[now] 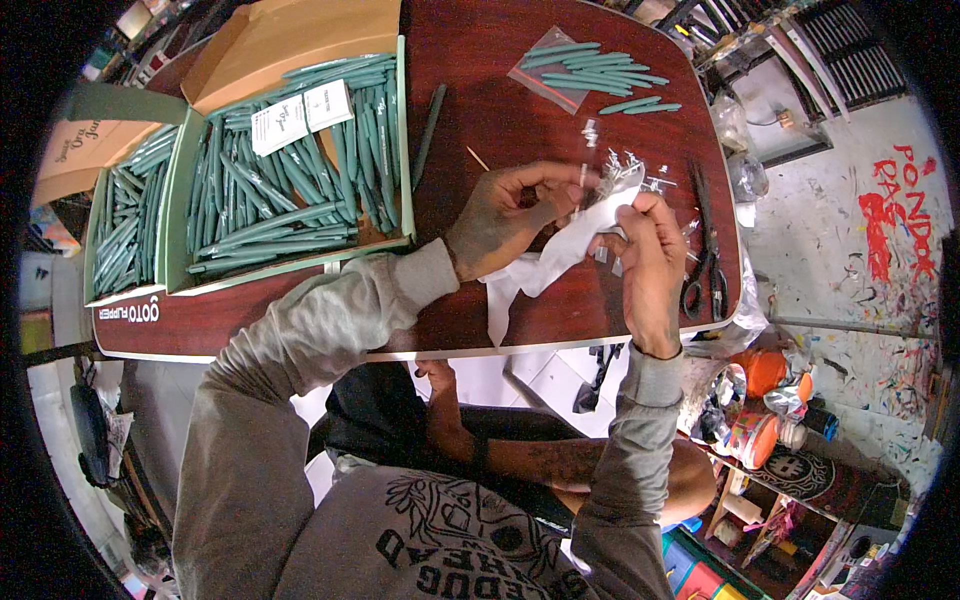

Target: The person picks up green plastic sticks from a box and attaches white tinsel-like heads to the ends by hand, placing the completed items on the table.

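A limp white strip, cloth or paper I cannot tell, hangs between my hands, its lower end reaching the table's near edge. My right hand pinches its upper part between thumb and fingers. Beside it on the left, my left hand is curled, thumb and forefinger close together near the strip's top; whatever they hold is too small to make out. Small clear and silvery bits cluster just beyond the fingers. A thin wooden stick lies past my left hand.
Open boxes full of green pens stand at the left, a white card on top. A clear bag with green pens lies at the far right, and black scissors near the right edge. A dark pen rests beside the larger box.
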A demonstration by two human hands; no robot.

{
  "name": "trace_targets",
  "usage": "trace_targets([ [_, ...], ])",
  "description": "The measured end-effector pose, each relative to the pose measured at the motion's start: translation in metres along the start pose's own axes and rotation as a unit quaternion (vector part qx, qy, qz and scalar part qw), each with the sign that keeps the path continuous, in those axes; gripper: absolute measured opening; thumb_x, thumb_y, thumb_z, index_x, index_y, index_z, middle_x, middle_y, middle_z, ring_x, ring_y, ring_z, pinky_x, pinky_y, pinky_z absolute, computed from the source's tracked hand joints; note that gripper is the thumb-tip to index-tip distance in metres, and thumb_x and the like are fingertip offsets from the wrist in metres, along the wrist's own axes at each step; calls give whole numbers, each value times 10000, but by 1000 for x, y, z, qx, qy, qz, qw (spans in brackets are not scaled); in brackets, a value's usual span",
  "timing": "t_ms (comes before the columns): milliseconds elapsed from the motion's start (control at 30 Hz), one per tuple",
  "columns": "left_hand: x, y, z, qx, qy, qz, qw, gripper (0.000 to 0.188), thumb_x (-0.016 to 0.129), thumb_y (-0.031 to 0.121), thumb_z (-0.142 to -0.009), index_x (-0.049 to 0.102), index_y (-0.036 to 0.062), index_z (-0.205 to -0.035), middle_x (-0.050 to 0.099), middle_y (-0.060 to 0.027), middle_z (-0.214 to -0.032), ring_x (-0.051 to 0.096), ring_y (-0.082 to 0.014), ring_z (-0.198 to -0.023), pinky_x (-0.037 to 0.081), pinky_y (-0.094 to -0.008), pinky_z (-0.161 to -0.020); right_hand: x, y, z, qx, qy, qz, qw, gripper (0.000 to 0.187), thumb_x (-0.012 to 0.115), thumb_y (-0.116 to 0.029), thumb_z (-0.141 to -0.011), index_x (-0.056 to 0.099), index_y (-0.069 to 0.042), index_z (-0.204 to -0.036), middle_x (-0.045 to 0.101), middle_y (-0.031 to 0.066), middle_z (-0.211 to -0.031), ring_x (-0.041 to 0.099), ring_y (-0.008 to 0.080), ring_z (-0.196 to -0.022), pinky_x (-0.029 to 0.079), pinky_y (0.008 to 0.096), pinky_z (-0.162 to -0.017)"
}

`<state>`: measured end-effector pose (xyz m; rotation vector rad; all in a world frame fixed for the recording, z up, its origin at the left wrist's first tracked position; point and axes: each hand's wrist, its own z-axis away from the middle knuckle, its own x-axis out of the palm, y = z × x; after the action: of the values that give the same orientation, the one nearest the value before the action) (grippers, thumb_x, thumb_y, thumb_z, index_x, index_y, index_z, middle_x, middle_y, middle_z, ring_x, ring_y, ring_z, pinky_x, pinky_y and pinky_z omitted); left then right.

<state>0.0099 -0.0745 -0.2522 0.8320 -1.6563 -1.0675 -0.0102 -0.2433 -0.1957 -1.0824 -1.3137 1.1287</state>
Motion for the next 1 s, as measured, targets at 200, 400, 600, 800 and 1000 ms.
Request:
trace_targets([
  [200, 2, -12, -2, 41, 27, 48, 998, 508, 719, 86, -874, 456, 49, -1307, 621, -35, -940, 586, -110, -855, 498, -260, -823, -5, 4, 2, 64, -18, 50, 997, 180, 624, -163, -955, 659, -8, -1039, 670, 33, -913, 622, 112, -761, 514, 262, -673],
  [400, 2, -13, -1, 75, -1, -11, 997, 577, 713, 82, -867, 324, 75, -1293, 626, -71, -913, 578, -102, -825, 484, -262, -762, -4, 7, 3, 79, -6, 53, 995, 185, 658, -186, -942, 693, -12, -994, 689, 33, -872, 614, 91, -750, 506, 253, -651],
  [600, 5, -9, 0, 56, -91, -14, 994, 698, 731, 50, -828, 230, 138, -1305, 585, -63, -888, 562, -118, -788, 492, -276, -705, -6, 26, 7, 12, 96, 82, 992, 172, 673, -193, -934, 690, -24, -904, 634, -25, -782, 514, 51, -666, 399, 200, -601],
  [800, 12, -6, 8, 48, -117, -76, 989, 680, 731, 74, -840, 235, 139, -1300, 573, -51, -890, 560, -118, -780, 490, -278, -685, -3, 33, 2, -71, 162, 90, 980, 149, 662, -169, -938, 670, -36, -872, 608, -43, -765, 473, 29, -678, 356, 199, -602],
  [1000, 11, 2, 16, 7, -221, -97, 970, 755, 796, 111, -799, 285, 138, -1354, 594, -45, -926, 597, -126, -850, 503, -306, -760, -31, -9, -13, -102, 188, -69, 974, 195, 646, -247, -959, 652, -56, -922, 623, -30, -805, 517, 40, -685, 379, 202, -588],
])
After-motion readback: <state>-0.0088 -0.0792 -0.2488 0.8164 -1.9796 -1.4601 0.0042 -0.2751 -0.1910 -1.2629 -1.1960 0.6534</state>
